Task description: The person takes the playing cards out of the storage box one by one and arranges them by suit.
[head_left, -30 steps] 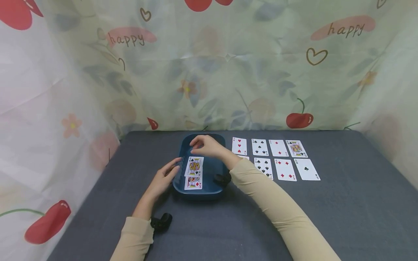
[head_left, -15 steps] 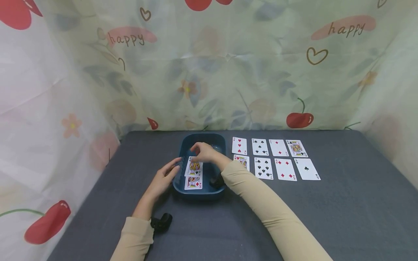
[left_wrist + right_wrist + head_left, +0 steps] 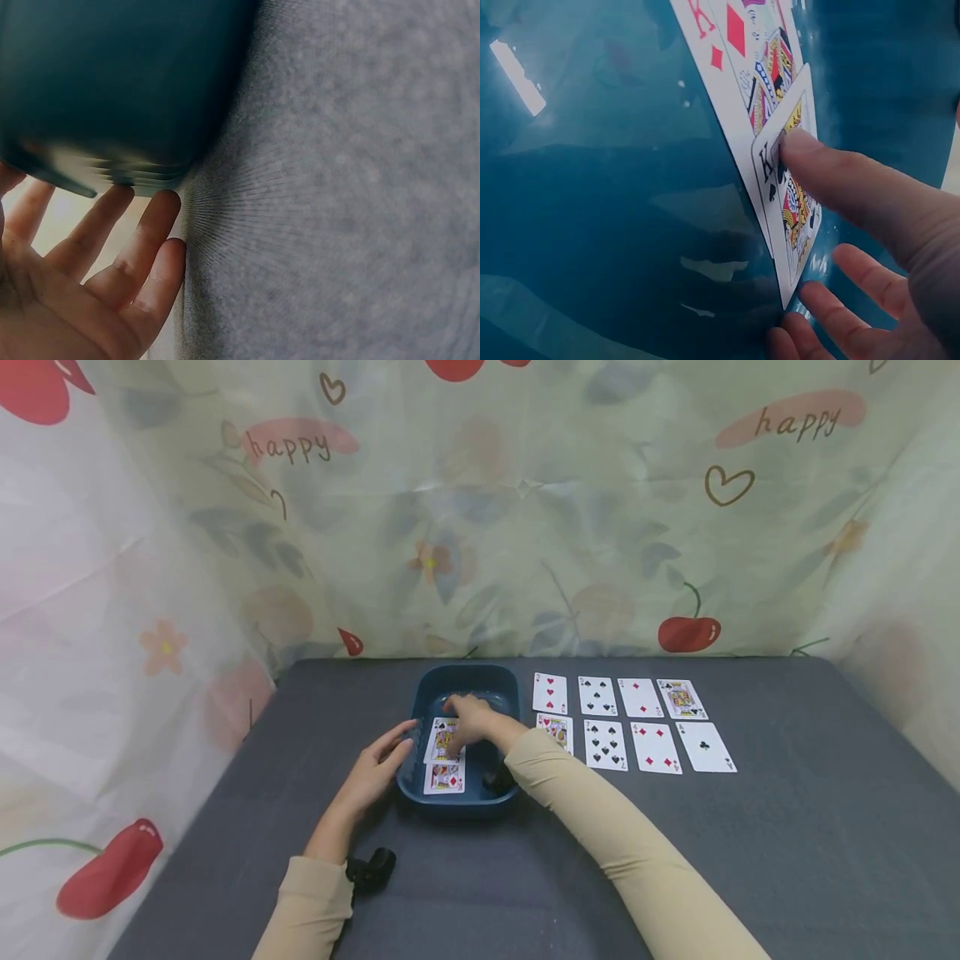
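Note:
In the head view a dark blue tray (image 3: 459, 808) holds two overlapping playing cards, a king of spades (image 3: 438, 737) partly over a king of diamonds (image 3: 444, 779). My right hand (image 3: 480, 723) reaches into the tray from the right. In the right wrist view its thumb (image 3: 836, 166) presses on the face of the king of spades, while the other fingers (image 3: 832, 311) lie loosely beside that card's edge. Along the tray's left side, my left hand (image 3: 369, 773) has its fingers spread; the left wrist view puts its fingertips (image 3: 166, 201) right at the tray's outer wall.
To the right of the tray, several cards lie face up in two rows. Among them are a three of hearts (image 3: 550, 693), a king of hearts (image 3: 558, 727) close to my right wrist and an ace of clubs (image 3: 705, 747). A printed curtain (image 3: 525, 568) closes off the back.
My right hand has moved down and nearer, its thumb coming onto the king of spades. The sleeve's shift uncovered the king of hearts. My left hand and both tray cards stay put.

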The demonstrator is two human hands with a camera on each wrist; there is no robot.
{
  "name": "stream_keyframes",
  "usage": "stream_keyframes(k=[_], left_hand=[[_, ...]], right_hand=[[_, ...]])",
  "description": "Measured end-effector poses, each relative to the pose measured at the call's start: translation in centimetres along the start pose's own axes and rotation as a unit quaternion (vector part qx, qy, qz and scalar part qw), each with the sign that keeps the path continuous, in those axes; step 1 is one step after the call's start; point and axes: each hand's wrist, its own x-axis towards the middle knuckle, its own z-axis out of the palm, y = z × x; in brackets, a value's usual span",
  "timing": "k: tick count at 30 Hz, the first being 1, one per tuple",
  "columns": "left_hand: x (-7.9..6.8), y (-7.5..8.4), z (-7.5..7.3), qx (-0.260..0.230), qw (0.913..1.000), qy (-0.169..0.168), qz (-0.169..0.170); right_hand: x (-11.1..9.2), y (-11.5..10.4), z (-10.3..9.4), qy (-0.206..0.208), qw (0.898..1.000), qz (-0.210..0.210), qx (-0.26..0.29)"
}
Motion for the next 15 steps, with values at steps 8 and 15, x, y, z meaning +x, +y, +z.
stream_keyframes(k=[8, 15], left_hand=[[-0.1, 0.1, -0.1, -0.002, 1.0, -0.005, 0.001], [0.5, -0.7, 0.1, 0.01, 0.9998, 0.009, 0.014]], right_hand=[[0.1, 0.0, 0.1, -0.007, 1.0, 0.008, -0.018], [-0.1, 0.0, 0.1, -0.01, 1.0, 0.012, -0.023]])
